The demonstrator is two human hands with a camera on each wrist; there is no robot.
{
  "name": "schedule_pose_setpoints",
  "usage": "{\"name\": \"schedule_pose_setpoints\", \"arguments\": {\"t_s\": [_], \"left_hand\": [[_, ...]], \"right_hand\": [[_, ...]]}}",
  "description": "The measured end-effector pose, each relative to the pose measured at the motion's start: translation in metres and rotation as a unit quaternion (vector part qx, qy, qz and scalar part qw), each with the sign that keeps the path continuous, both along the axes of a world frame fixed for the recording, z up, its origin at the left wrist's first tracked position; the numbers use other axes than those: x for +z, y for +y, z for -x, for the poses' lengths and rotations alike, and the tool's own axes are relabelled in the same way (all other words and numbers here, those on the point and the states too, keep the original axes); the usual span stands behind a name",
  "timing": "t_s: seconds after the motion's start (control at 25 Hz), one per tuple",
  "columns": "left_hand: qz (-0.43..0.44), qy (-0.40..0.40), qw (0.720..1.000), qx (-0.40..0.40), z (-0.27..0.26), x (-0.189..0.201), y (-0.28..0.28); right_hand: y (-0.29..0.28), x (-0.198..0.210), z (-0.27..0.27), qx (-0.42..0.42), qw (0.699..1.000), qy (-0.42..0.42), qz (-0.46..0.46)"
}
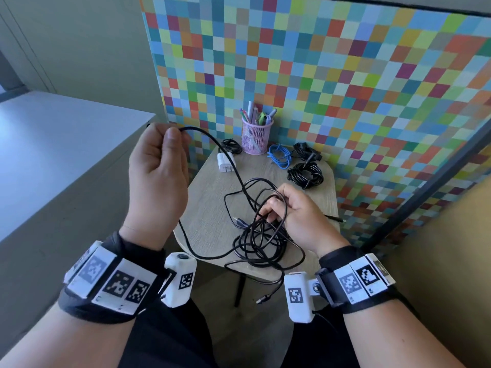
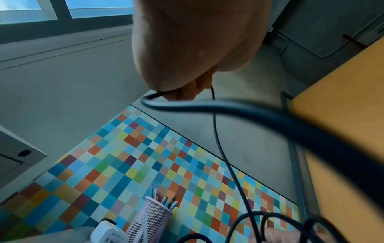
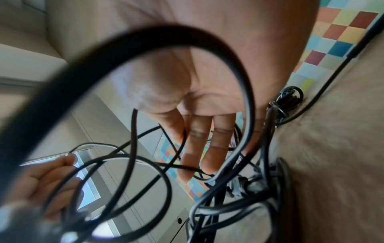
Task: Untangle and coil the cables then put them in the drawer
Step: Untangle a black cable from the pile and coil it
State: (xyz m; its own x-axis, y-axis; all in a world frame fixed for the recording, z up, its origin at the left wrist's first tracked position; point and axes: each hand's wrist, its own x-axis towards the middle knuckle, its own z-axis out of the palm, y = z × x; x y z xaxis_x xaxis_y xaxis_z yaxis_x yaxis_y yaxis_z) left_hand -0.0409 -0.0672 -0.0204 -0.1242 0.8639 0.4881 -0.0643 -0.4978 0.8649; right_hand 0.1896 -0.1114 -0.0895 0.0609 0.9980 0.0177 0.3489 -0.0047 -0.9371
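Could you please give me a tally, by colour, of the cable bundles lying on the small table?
Black cable bundles: 4, namely the tangled pile, the coil beside the charger, the small coil at the back right and the large coil.
Blue cable bundles: 1, the blue coil.
Total: 5

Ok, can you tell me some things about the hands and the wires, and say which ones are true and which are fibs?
1. The left hand holds a black cable up above the table. True.
2. The right hand is holding the pink pen cup. False: its fingers are in the tangled black cables.
3. A blue cable lies coiled near the cup. True.
4. The white charger is in the left hand. False: it lies on the table.
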Motion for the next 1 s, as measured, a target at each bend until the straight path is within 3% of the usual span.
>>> {"name": "schedule_pose_setpoints", "arguments": {"t_s": [0.32,0.44,0.6,0.76,0.84,0.92,1.0], "left_hand": [[0.025,-0.108,0.984,0.136,0.022,-0.007,0.016],[0.039,-0.057,0.990,0.127,0.017,-0.015,0.015],[0.052,-0.060,0.991,0.111,0.010,-0.020,0.009],[0.058,-0.050,0.993,0.092,0.004,-0.017,0.008],[0.064,-0.029,0.995,0.074,-0.002,-0.017,0.004],[0.060,-0.020,0.996,0.061,-0.007,-0.016,0.000],[0.038,-0.029,0.997,0.056,-0.008,-0.013,-0.004]], "right_hand": [[-0.002,0.007,-0.019,-0.180,0.977,0.070,-0.092],[-0.007,0.010,-0.026,-0.191,0.979,0.027,-0.067],[-0.012,0.007,-0.035,-0.159,0.985,-0.056,-0.020],[-0.025,0.029,-0.025,-0.155,0.979,-0.075,-0.107],[-0.032,0.045,-0.013,-0.090,0.986,-0.049,-0.128],[-0.039,0.054,0.004,0.027,0.996,-0.058,-0.061],[-0.042,0.049,0.015,0.119,0.986,-0.112,0.035]]}}
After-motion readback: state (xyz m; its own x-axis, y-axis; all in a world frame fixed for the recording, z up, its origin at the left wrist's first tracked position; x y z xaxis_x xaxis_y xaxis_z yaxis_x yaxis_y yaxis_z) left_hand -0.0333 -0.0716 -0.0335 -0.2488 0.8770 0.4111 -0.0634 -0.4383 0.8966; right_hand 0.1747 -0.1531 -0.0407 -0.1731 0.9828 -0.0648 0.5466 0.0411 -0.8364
